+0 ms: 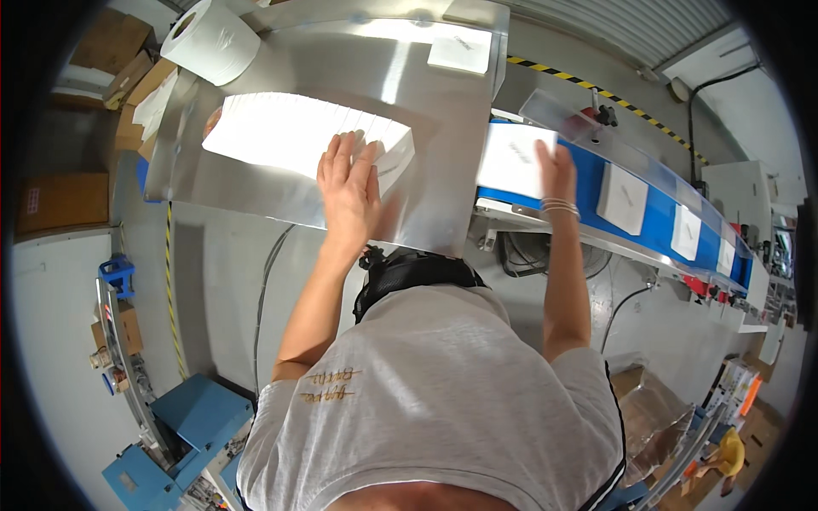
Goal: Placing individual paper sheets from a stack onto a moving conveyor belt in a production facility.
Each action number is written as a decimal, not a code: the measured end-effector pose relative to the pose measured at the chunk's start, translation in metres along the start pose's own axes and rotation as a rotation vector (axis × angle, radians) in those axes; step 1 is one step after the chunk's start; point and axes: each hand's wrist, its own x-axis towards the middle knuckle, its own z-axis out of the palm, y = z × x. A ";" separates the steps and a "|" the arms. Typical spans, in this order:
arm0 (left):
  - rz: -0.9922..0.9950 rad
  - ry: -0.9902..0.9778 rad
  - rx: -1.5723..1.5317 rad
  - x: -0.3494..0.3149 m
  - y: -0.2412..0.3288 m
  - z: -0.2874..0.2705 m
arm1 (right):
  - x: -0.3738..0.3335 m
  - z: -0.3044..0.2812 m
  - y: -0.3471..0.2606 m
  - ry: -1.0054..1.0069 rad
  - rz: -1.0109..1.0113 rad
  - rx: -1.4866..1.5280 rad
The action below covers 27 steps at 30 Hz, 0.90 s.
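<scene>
A long row of white flat boxes point(281, 132) stands packed side by side on the steel table point(426, 187). My left hand point(348, 183) lies on the near right end of that row, fingers stretched out. At the start of the blue conveyor belt point(588, 166), my right hand point(558, 175) grips the right edge of a white flat box point(511, 160); motion slightly blurs this hand. Whether that box rests fully on the belt, I cannot tell. Farther along the belt lie more white boxes, the nearest of them a white box point(624, 198) with small dark print.
A single white box point(460, 49) lies at the table's far right corner. A large white roll point(209, 43) stands at the far left. Along the conveyor's far side runs a clear guard rail point(630, 153). Cardboard boxes point(64, 204) are stacked left of the table.
</scene>
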 end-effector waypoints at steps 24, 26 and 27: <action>0.174 -0.119 -0.091 0.010 -0.014 -0.009 | -0.029 0.094 -0.104 -0.872 -0.496 0.118; 0.130 -0.130 -0.100 0.013 -0.010 -0.013 | -0.028 0.092 -0.094 -0.830 -0.609 0.035; 0.088 -0.108 -0.101 0.013 -0.012 -0.012 | -0.029 0.089 -0.087 -0.862 -0.462 0.174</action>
